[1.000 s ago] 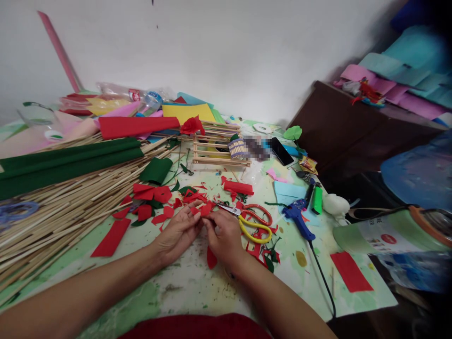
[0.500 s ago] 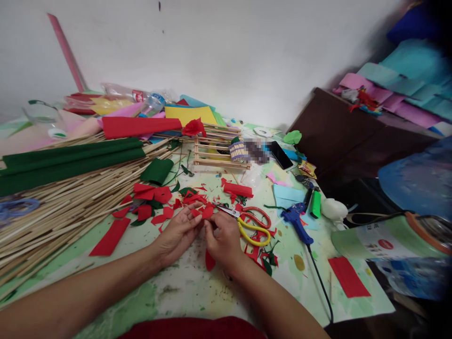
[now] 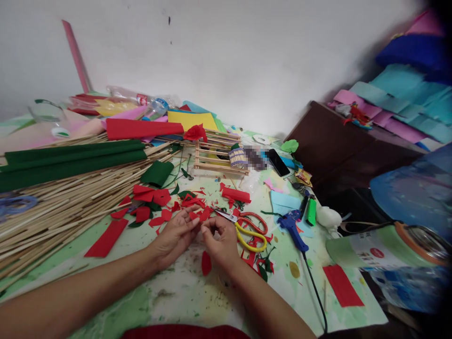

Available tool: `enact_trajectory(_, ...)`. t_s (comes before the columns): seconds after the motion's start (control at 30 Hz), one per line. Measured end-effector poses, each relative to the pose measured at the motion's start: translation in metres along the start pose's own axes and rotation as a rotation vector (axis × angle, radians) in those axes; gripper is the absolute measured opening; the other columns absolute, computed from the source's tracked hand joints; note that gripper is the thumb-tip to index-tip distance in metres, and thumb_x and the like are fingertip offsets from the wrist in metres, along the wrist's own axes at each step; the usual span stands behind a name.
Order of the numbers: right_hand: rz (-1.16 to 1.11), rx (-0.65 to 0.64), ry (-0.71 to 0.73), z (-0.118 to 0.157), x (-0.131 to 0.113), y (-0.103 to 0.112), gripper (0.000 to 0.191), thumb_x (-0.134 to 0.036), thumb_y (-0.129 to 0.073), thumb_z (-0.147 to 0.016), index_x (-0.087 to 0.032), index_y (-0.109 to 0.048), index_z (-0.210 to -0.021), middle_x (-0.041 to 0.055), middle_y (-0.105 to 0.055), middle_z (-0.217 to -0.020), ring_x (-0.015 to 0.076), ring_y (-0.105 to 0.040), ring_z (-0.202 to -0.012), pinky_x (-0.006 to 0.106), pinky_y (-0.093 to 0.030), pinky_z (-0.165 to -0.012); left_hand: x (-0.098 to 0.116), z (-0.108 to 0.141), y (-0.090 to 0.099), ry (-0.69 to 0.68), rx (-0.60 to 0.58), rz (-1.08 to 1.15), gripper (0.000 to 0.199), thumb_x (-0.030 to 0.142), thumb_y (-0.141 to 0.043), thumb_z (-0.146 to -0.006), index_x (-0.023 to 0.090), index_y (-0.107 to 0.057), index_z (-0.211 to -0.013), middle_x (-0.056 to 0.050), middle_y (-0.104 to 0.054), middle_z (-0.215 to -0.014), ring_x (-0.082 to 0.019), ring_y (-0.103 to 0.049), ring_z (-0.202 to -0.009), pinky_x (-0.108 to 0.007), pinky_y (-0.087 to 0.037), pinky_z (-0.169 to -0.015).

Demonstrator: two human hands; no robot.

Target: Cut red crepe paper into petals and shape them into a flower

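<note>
Low over the table's middle, my left hand (image 3: 176, 239) is turned partly palm up, its fingertips closed on a small cut piece of red paper (image 3: 204, 214). Close beside it, my right hand (image 3: 223, 244) has thumb and forefinger curled together in a pinch; anything between those tips is too small to make out. Behind my right hand lie scissors (image 3: 252, 238) with one red and one yellow handle loop. A red petal-shaped piece (image 3: 206, 263) rests on the table between my wrists. Red and green cut scraps (image 3: 163, 197) are strewn beyond my left hand.
Thin wooden sticks (image 3: 67, 212) and folded dark green paper (image 3: 74, 160) cover the left. A stick frame (image 3: 221, 165) stands at the back. On the right are a blue glue gun (image 3: 294, 228) with its cord, a green lighter (image 3: 311, 212), a phone (image 3: 278, 162) and a tumbler (image 3: 374, 247).
The view has tilted and shifted slightly. My right fingertips have drawn a little away from the red piece at my left fingers. The scissors have stayed in place.
</note>
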State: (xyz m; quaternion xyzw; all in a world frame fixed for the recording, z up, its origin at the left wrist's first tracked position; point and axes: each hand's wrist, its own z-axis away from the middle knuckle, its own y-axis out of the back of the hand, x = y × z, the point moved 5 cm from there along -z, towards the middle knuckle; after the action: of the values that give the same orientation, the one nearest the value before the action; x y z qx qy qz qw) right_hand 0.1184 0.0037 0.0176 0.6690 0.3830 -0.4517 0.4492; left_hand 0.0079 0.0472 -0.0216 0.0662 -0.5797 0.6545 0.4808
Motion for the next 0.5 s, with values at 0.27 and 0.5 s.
enact_trajectory(0.27, -0.022, 0.071, 0.042, -0.0011, -0.0014, 0.0061, 0.012, -0.022, -0.054, -0.076, -0.017, -0.061, -0.067, -0.0009, -0.056, -0.061, 0.0122, -0.05, -0.057, 0.023, -0.04, -0.057, -0.0001, -0.0044, 0.0053, 0.046, -0.006, 0.12, 0.03, -0.002, -0.054, -0.08, 0.016, -0.06, -0.103, -0.006, -0.065, -0.092, -0.012, -0.065, -0.081, -0.022, -0.055, -0.076)
enact_trajectory(0.5, 0.152, 0.056, 0.154, 0.0015, -0.0038, 0.0054, 0.017, -0.024, -0.057, -0.079, -0.019, -0.056, -0.063, -0.0017, -0.053, -0.061, 0.0127, -0.049, -0.059, 0.024, -0.037, -0.059, 0.0005, -0.0009, 0.0015, 0.033, -0.01, 0.061, 0.031, 0.0, -0.058, -0.078, 0.017, -0.06, -0.103, -0.004, -0.066, -0.091, -0.014, -0.066, -0.082, -0.024, -0.054, -0.076)
